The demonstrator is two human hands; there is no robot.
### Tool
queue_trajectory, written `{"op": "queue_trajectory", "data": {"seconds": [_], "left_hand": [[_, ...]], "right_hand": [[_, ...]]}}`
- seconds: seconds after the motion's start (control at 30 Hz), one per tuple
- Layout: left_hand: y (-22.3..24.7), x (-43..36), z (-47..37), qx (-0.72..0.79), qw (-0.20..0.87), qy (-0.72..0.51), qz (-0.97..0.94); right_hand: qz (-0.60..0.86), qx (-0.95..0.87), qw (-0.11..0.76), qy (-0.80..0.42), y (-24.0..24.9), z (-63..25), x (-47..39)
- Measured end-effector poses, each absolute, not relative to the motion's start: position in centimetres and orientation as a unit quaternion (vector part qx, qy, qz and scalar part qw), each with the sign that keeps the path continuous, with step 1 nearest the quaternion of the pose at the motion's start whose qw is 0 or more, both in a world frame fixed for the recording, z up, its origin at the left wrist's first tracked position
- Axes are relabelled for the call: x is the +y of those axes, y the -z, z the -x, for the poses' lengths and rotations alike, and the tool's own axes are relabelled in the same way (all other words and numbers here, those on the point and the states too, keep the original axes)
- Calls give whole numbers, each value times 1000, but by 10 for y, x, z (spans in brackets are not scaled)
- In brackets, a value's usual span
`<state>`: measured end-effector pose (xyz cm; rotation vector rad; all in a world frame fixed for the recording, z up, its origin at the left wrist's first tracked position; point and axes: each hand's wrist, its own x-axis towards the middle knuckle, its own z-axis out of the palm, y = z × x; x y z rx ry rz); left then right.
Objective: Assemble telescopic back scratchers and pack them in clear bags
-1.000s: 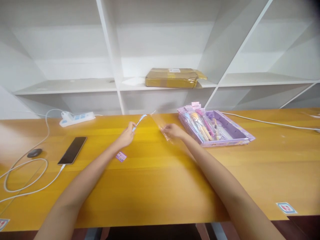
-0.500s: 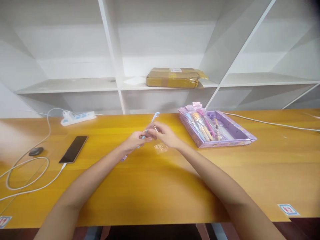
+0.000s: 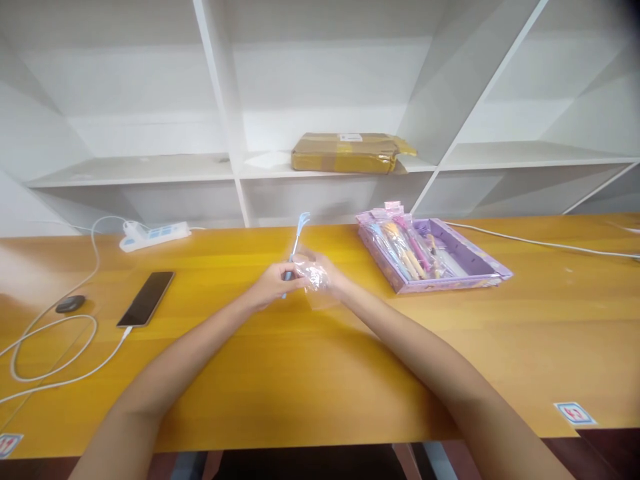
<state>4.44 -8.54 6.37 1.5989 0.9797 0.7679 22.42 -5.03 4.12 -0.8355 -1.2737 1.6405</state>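
Observation:
My left hand (image 3: 273,283) is closed round the dark-blue handle of a back scratcher (image 3: 289,272), held upright over the table. Its thin shaft ends in a light-blue, claw-like head (image 3: 303,220) above my fingers. Close beside it, my right hand (image 3: 325,270) is smeared by motion and closed on a crinkled clear plastic wrapper (image 3: 314,277). The wrapper hides part of the right fingers and touches the left fingertips.
A purple display box (image 3: 450,285) with several wrapped colourful sticks stands right. Left are a phone (image 3: 147,299) on a cable, a black mouse-like object (image 3: 71,304) and a power strip (image 3: 157,236). A taped cardboard box (image 3: 345,155) lies on the shelf behind.
The back scratcher has turned more upright, with its head shifted left and slightly up. The plastic wrapper, earlier hanging below my right hand, is now bunched in front of it.

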Motion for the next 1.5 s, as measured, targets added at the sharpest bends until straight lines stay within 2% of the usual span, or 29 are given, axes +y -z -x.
{"op": "queue_trajectory", "data": {"seconds": [0.23, 0.37, 0.43, 0.5, 0.63, 0.73, 0.8, 0.87, 0.93, 1.03, 1.17, 1.5], "left_hand": [[-57, -84, -45, 376, 499, -279, -729], [-66, -78, -31, 322, 520, -196, -767], [-75, -75, -24, 329, 562, -250, -717], [-87, -73, -18, 343, 586, -353, -644], [-109, -74, -10, 334, 551, -544, -538], [-118, -75, -8, 314, 516, -630, -488], [-121, -76, -8, 308, 500, -657, -473], [-121, -77, -9, 311, 485, -668, -471], [-122, -78, -10, 316, 472, -674, -473], [-124, -81, -11, 318, 470, -675, -472], [-130, -87, -12, 320, 479, -669, -471], [-127, -92, -18, 320, 496, -649, -480]], "right_hand": [[344, -459, 557, -600, -38, -219, -48], [317, -386, 711, -495, -55, -259, -24], [291, -341, 775, -445, -66, -291, -11], [289, -319, 801, -416, -79, -320, -3], [307, -398, 750, -431, -103, -337, -16], [285, -489, 702, -432, -120, -316, -50], [289, -585, 613, -445, -128, -300, -76], [296, -688, 487, -450, -134, -287, -99], [302, -770, 383, -411, -139, -281, -116], [321, -840, 306, -313, -143, -278, -126], [346, -855, 277, -270, -143, -279, -121], [354, -844, 295, -276, -132, -273, -109]]}}
